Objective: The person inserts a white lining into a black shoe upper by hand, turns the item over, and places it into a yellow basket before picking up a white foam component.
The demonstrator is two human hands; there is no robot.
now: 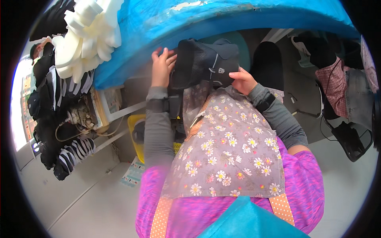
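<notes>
Black fabric (200,65), perhaps a cap, sits between both hands (161,68) (243,81).

Blue cover (238,18) blocking beyond hands (161,68), seemingly passable gap toward right-hand chair (344,138)

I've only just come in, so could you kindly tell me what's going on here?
A person in a flowered apron is handling a dark, partly mesh item near the blue cover. The right hand grips its right edge, thumb on top. The left hand is raised, fingers spread, at its left side; whether it touches is unclear. A yellow basket sits below, beside the left forearm.
</notes>
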